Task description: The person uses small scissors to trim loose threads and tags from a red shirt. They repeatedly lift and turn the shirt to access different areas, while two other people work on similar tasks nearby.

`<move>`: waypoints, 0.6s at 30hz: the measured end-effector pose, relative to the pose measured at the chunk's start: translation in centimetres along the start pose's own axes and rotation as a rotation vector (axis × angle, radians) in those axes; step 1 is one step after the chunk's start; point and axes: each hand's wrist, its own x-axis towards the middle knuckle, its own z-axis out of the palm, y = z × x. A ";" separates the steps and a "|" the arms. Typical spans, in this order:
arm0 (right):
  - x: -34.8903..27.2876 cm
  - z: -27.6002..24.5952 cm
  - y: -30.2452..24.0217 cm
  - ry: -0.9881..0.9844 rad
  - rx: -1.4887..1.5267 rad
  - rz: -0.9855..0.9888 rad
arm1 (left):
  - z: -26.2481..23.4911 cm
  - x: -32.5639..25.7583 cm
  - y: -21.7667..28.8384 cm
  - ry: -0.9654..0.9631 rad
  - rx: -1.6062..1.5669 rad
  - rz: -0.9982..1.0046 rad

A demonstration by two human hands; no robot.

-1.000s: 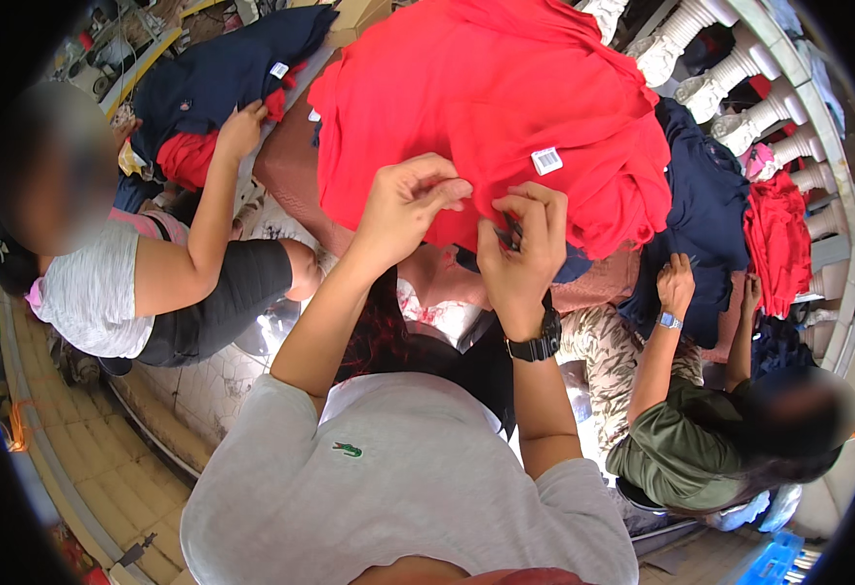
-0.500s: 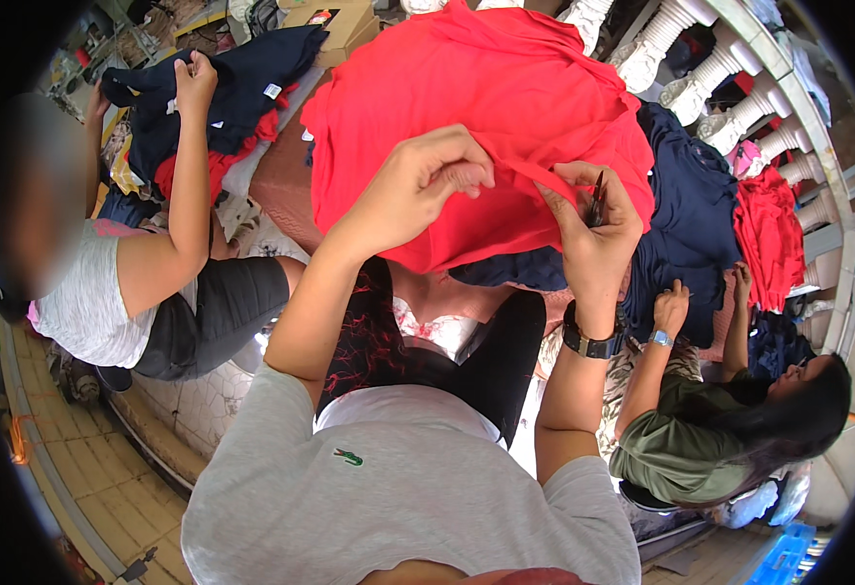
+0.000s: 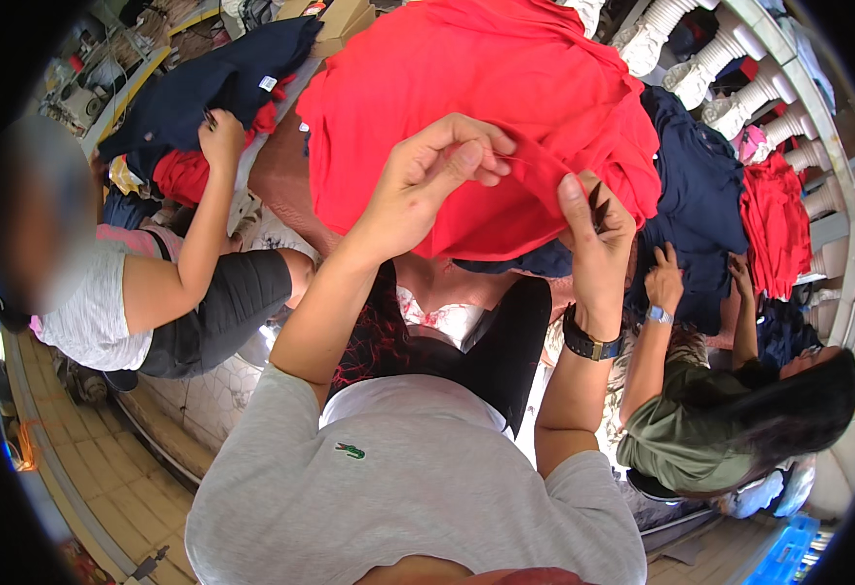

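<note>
A large red cloth garment (image 3: 466,88) lies spread in a heap in front of me. My left hand (image 3: 432,180) is closed in a pinch over its near part, on a thin red thread (image 3: 515,159) that runs toward the cloth on the right. Between thumb and fingers, my right hand (image 3: 598,239) grips a fold of the red garment. Small dark thread snips (image 3: 599,209) are tucked in that same hand, blades pointing up; the rest of them is hidden by the palm.
Navy garments (image 3: 691,185) and another red garment (image 3: 777,224) lie to the right, by a white balustrade (image 3: 735,102). A co-worker on the right touches the navy cloth. At left, another co-worker handles a navy garment (image 3: 218,83). A cardboard box (image 3: 345,24) stands behind.
My left hand has moved slightly right and its fingers have closed on the thread. My right hand keeps the cloth and snips, turned a little. The left co-worker's navy garment has been lowered.
</note>
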 end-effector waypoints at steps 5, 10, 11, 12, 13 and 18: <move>-0.6 -1.6 1.3 0.138 -0.001 0.159 | 1.5 2.2 -2.5 -0.155 -0.031 -0.091; -1.1 -2.0 0.3 0.216 -0.362 -0.015 | 2.4 2.9 -3.1 -0.205 0.013 -0.152; -1.2 -1.3 0.1 0.219 -0.355 -0.025 | 2.5 2.9 -2.9 -0.211 0.022 -0.163; -1.2 -1.1 0.0 0.221 -0.347 -0.036 | 2.6 2.8 -3.0 -0.198 -0.040 -0.147; -1.1 -1.3 0.1 0.185 -0.391 -0.066 | 2.7 2.7 -3.1 -0.183 -0.101 -0.132; -1.2 -1.3 0.5 0.218 -0.216 0.005 | 1.5 2.2 -4.1 -0.132 -0.392 -0.148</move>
